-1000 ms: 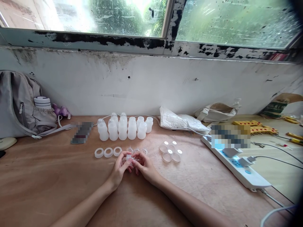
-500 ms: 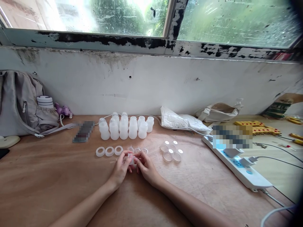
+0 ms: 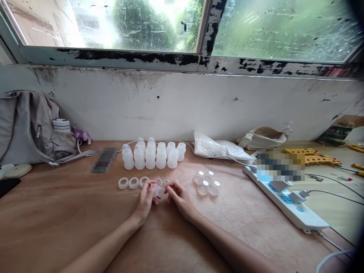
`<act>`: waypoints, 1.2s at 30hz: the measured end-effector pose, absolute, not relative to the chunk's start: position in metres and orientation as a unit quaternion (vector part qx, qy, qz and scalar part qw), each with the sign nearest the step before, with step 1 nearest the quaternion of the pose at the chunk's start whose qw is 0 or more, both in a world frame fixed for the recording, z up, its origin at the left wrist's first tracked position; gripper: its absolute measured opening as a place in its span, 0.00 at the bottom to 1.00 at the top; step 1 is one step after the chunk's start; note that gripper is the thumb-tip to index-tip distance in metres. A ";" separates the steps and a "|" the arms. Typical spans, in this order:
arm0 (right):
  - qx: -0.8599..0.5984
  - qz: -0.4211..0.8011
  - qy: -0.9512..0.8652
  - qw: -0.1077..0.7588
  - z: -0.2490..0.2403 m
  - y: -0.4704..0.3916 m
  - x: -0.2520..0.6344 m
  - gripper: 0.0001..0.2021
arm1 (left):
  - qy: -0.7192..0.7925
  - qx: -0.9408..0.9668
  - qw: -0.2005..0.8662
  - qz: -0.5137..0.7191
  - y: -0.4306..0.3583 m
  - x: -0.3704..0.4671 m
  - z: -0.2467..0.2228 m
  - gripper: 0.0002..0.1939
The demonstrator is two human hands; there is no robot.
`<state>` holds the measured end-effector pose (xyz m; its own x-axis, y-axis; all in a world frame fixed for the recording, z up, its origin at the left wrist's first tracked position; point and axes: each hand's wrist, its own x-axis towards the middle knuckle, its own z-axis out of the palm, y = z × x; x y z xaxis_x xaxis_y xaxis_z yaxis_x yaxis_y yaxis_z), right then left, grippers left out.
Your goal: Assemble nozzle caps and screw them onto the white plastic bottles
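Note:
My left hand [image 3: 145, 200] is closed around a whitish bottle collar ring [image 3: 156, 190], held just above the table. From the ring a clear silicone teat [image 3: 160, 189] points toward my right hand [image 3: 179, 197], whose thumb and forefinger pinch at its tip; the contact is small and partly hidden. Behind my hands lie several clear teats [image 3: 166, 182], partly covered by the fingers. To their left, white collar rings [image 3: 123, 183] lie in a row. Farther back stand several frosted baby bottles [image 3: 150, 157], close together.
Clear round covers [image 3: 202, 190] with small white discs [image 3: 217, 184] lie at right. A power strip [image 3: 295, 208] with plugs and cables runs along the right side. A white plastic bag [image 3: 210, 146], a backpack [image 3: 25, 125] and a phone-like blurred item [image 3: 104, 160] lie around.
My right hand has drawn a little to the right, away from my left hand, and more of the clear teat shows between them. The view has tilted slightly upward.

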<state>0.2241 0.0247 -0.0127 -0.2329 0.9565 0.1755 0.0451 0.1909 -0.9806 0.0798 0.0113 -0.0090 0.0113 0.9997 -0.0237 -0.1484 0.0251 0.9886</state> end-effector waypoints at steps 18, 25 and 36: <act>-0.366 0.214 -0.804 0.417 0.013 0.036 0.229 0.08 | 0.440 0.671 0.391 0.451 0.010 0.072 -0.004 0.09; -0.520 0.031 -0.734 0.436 0.071 0.114 0.236 0.09 | 0.466 0.655 0.395 0.444 0.011 0.069 -0.011 0.09; -0.551 0.011 -0.805 0.220 0.071 0.200 0.221 0.09 | 0.464 0.652 0.405 0.443 0.013 0.070 -0.013 0.09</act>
<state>0.2211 0.2003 0.0712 -0.2972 0.8914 0.3423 0.8821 0.3935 -0.2589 0.0696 0.0134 -0.0130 0.1774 0.9633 0.2014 0.2468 -0.2416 0.9385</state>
